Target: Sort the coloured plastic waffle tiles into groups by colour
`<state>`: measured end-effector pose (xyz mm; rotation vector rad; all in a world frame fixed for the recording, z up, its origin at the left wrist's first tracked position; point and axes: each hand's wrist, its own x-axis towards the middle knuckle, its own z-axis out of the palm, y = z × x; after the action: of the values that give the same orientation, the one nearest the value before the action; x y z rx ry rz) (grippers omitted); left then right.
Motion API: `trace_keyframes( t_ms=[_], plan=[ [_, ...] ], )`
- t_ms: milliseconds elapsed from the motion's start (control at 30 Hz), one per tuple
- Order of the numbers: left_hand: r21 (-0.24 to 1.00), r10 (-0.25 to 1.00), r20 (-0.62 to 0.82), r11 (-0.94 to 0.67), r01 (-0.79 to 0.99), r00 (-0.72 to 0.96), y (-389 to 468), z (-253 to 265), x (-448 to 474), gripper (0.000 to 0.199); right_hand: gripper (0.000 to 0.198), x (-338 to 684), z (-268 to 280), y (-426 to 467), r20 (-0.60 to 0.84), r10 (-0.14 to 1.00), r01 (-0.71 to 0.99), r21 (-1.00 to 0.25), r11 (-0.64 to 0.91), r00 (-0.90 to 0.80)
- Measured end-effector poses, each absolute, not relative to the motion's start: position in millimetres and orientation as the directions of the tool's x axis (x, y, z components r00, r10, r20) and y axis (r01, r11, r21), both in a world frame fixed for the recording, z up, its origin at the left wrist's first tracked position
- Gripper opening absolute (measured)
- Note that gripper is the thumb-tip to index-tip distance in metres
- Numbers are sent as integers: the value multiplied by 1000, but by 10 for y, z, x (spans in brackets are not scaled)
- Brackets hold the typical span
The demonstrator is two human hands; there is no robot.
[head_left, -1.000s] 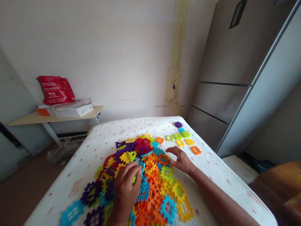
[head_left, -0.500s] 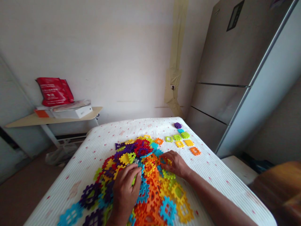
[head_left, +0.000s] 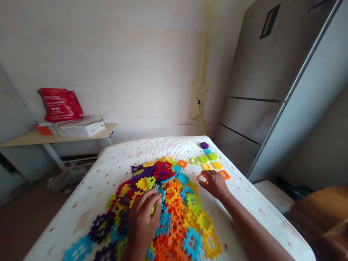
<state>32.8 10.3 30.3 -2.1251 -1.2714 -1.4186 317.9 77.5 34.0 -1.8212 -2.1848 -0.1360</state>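
A heap of colourful interlocking plastic tiles covers the near middle of the table. My left hand rests over the heap with its fingers curled together, and what lies under the fingertips is hidden. To the right of the heap, my right hand pinches an orange interlocking tile with an open centre. That tile is by the small group of sorted tiles. An orange tile lies just beyond the right hand, with yellow tiles and green tiles behind it.
A purple stack of tiles and a blue tile sit near the table's far right corner. The table has a white dotted cover. A fridge stands at the right, and a side table with boxes at the left.
My right hand has moved from the heap to the right, carrying the orange tile out over the white cover. My left hand has stayed on the heap.
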Motion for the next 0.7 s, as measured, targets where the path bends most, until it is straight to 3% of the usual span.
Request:
trace_keyframes(
  t_ms=[200, 700],
  plan=[
    [203, 490, 860, -581, 788, 139, 117, 295, 335, 11, 24, 3170, 313, 711, 93, 992, 995, -39, 87, -83],
    [217, 497, 858, -579, 786, 129, 115, 291, 327, 11, 26, 3299, 243, 772, 135, 991, 999, -32, -22, 26]
  ],
)
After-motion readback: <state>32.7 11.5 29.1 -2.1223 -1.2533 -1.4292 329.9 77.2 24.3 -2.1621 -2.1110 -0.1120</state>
